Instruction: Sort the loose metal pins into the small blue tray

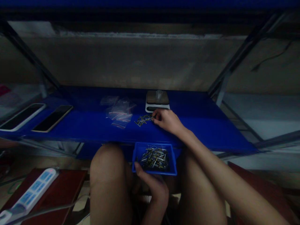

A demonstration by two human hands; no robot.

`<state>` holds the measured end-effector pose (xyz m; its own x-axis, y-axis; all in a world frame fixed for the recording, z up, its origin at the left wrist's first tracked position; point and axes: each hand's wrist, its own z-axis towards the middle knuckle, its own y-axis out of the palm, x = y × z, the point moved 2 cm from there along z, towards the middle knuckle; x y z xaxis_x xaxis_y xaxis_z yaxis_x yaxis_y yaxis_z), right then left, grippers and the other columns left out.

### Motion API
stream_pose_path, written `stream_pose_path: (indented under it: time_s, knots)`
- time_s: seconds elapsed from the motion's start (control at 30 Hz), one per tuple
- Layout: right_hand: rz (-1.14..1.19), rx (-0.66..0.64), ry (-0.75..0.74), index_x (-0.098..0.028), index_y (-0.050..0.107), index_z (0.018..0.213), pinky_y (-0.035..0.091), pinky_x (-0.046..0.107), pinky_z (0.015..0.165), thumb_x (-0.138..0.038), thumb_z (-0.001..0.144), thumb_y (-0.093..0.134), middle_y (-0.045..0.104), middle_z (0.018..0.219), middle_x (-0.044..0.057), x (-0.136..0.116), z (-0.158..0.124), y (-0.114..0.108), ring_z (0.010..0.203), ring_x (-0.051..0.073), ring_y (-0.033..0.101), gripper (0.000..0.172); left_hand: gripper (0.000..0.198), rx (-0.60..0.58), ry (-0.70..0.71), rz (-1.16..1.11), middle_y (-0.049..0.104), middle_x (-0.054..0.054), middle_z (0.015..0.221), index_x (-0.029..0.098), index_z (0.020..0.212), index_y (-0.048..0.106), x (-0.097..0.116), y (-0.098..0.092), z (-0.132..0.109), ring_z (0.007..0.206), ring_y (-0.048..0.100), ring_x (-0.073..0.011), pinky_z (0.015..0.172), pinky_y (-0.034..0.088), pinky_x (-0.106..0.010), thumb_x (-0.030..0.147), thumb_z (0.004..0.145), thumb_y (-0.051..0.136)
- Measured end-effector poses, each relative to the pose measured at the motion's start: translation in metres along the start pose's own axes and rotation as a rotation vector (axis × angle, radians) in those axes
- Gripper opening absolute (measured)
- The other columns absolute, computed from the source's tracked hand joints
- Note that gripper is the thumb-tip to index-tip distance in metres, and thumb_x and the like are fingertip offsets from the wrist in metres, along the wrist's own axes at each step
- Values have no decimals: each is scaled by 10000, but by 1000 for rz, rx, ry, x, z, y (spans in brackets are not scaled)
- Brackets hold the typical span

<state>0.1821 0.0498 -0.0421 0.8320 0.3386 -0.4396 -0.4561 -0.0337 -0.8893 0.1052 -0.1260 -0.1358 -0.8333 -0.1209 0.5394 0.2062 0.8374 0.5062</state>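
Note:
A blue tray (138, 148) full of loose metal screws or nails (155, 157) sits between the person's knees, below the shelf edge. My left hand (153, 184) grips its near left side, thumb over the rim. On the blue shelf lies a small pile of the same metal pieces (143, 119). My right hand (164, 118) is at the right end of this pile, fingers bent and pinched together; what is between the fingertips is too small to make out. Right behind it stands a white scale (151, 97) with a small clear cup (159, 95) on top.
Clear plastic bags (120, 112) lie left of the pile. Two phones (53, 118) (23, 116) rest at the shelf's left end. A power strip (35, 190) lies on a red-brown surface at lower left. Metal posts flank the shelf, and another blue shelf hangs above.

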Motion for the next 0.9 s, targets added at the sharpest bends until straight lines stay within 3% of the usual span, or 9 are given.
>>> stream_pose_path:
  time_s: [0.17, 0.37, 0.47, 0.6, 0.7, 0.77, 0.83, 0.9]
  knots:
    - [21, -102, -60, -195, 734, 971, 360, 249, 653, -156, 891, 668, 745, 886, 8, 0, 5, 9, 775, 135, 642, 111, 717, 7, -6, -16, 639, -82, 1481, 256, 1409, 636, 1, 1, -1, 1386, 591, -317, 1152, 491, -431, 746, 893, 546]
    - [-29, -170, -67, -168, 745, 905, 372, 253, 648, -124, 816, 704, 744, 850, 32, 1, -3, 1, 710, 132, 616, 108, 700, -27, 24, -33, 648, -77, 1471, 266, 1411, 633, 2, 2, -1, 1387, 589, -310, 1099, 542, -401, 732, 892, 577]
    - [65, -219, -51, -161, 746, 869, 386, 246, 640, -102, 758, 735, 733, 798, 17, 5, -13, -3, 690, 126, 615, 126, 695, -13, 55, -28, 656, -78, 1457, 257, 1409, 631, 1, 1, 0, 1373, 601, -304, 1062, 568, -381, 720, 892, 589]
    - [434, -474, -55, -146, 761, 874, 419, 227, 608, -131, 760, 722, 719, 754, 1, -2, -39, -5, 655, 111, 608, 121, 683, -21, 50, -52, 676, -81, 1424, 237, 1377, 653, -1, 0, 3, 1359, 611, -297, 1033, 582, -354, 711, 889, 600]
    - [615, -676, -148, -141, 787, 914, 421, 229, 589, -290, 793, 781, 711, 748, 8, -12, -53, -6, 648, 109, 588, 191, 670, -23, 23, -61, 701, -81, 1382, 248, 1355, 673, -3, 0, 3, 1335, 631, -310, 1014, 595, -374, 722, 890, 578]
    - [646, -625, -144, -142, 782, 934, 425, 236, 587, -372, 831, 768, 697, 733, 9, -10, -53, -6, 638, 112, 577, 253, 670, -17, 24, -57, 707, -82, 1373, 255, 1351, 677, -3, 0, 3, 1322, 641, -313, 1016, 595, -381, 727, 887, 577]
    - [554, -389, -75, -154, 764, 947, 433, 245, 606, -331, 881, 705, 696, 745, 11, -1, -45, -7, 641, 117, 580, 198, 676, 0, 39, -46, 701, -84, 1386, 251, 1355, 675, -2, 1, 2, 1317, 646, -308, 1021, 591, -370, 727, 883, 585]
    - [321, -87, 9, -170, 748, 998, 435, 259, 648, -265, 889, 683, 714, 804, 19, 13, -35, -8, 687, 132, 607, 158, 696, 13, 57, -35, 689, -88, 1409, 241, 1371, 665, -1, 1, 1, 1318, 646, -306, 1019, 591, -361, 729, 881, 588]
